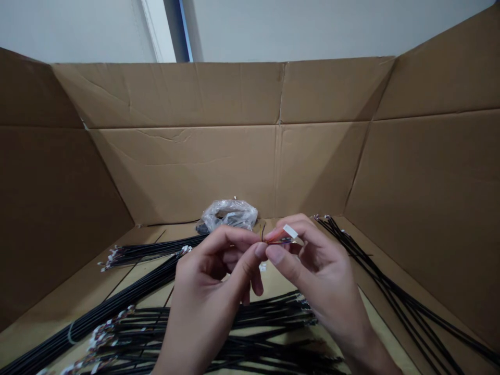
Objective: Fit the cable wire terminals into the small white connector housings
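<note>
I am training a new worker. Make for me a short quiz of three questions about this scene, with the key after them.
1. What does the right hand pinch between thumb and forefinger?
A) a white tab on thin reddish wires
B) a pair of scissors
C) a screwdriver

2. True or false: the left hand wears a glove.

3. Fill in the missing words: the clear plastic bag lies beyond the hands, near the far wall of the open ___.

Key: 1. A; 2. false; 3. cardboard box.
</note>
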The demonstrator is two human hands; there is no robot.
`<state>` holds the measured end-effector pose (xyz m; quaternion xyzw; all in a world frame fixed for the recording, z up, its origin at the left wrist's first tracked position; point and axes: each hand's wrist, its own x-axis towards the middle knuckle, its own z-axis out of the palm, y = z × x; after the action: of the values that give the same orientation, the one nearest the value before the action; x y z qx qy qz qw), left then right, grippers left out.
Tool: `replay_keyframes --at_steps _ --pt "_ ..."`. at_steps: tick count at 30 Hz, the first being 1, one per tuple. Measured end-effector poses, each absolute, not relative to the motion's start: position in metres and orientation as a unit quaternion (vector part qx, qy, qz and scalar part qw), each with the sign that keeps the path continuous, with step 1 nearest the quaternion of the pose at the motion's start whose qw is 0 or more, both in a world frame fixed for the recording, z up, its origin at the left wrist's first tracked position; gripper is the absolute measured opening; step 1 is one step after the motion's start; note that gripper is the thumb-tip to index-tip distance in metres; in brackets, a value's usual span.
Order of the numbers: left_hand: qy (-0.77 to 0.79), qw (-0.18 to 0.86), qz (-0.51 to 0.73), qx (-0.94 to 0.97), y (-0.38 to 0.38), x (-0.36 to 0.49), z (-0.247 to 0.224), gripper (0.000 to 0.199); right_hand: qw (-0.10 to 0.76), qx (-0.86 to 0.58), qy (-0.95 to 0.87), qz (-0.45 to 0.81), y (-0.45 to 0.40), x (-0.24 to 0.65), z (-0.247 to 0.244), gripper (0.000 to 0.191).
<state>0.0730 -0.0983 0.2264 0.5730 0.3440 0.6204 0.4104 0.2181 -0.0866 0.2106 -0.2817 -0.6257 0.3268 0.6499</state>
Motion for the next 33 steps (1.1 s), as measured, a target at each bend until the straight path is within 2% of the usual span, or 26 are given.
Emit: replay_keyframes --at_steps 19,33 --pt "0.376 0.379 0.590 0.605 -0.1042 0.0777 0.2270 0.011 0.711 -0.257 -0.584 0.295 -0.0832 0.2174 0.2047 0.015" --pt "0.365 0.405 0.597 0.588 -0.0994 0.0733 0.2275 0.008 0.655 -0.265 -0.632 0.318 -0.0803 0.2219 0.2115 0.008"
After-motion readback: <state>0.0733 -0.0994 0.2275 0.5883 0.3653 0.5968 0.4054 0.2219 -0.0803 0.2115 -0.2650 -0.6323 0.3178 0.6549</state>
